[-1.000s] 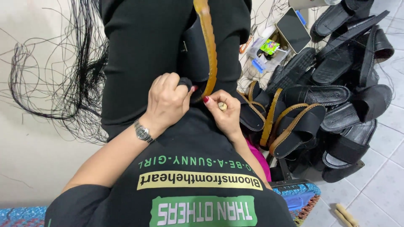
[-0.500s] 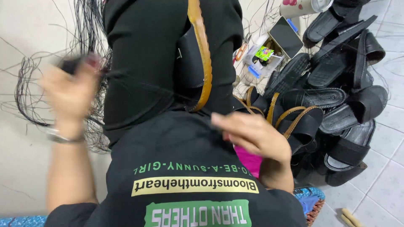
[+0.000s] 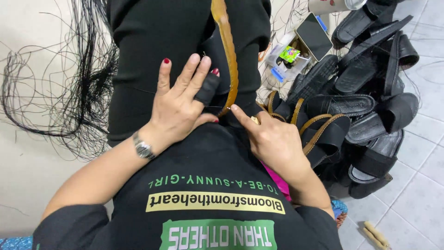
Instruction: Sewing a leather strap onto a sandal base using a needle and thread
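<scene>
Tan leather strap (image 3: 227,51) with a black sandal upper runs up the middle over the person's black-trousered lap. Left hand (image 3: 178,104) lies flat on the black piece just left of the strap, grip released, fingers spread, a black cover on one finger (image 3: 206,88). Right hand (image 3: 273,139) is loosely curled, grasping nothing as far as I can see, index fingertip touching the strap's lower end. Heap of black sandals (image 3: 370,88) crowds the tiled floor on the right, black thread tangle (image 3: 69,92) on the left.

Even, bright indoor light, soft shadows, sharp focus, slight wide-angle distortion.
</scene>
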